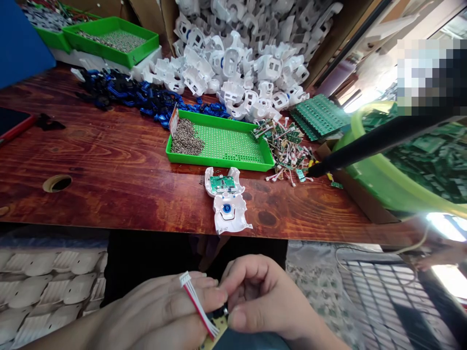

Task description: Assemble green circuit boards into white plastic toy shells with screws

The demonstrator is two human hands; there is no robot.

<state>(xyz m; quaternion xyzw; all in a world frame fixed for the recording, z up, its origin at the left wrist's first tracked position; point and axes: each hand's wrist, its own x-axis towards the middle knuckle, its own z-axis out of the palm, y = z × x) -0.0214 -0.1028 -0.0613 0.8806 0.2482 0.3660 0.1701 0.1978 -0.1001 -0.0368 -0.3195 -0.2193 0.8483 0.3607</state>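
Observation:
Low in front of the table edge, my left hand (156,311) and my right hand (272,296) come together on a small tan circuit board (212,336). A red-and-white ribbon cable (197,306) with a white plug rises from this board across my left fingers. My left hand is closed around the board and hides most of it. Thumb and fingers of my right hand pinch at a small black component (218,312) on the board's edge. On the table ahead lie a white plastic shell half with a green circuit board (222,183) and another white shell half (229,221) with a blue round part.
A green tray (233,164) of small screws stands behind the shells. Wired boards (290,150) lie to its right, beside a yellow-green basket (355,131) of boards. Blue parts (134,95) and white shells (233,63) are heaped behind. A dark rod (379,133) crosses the right side.

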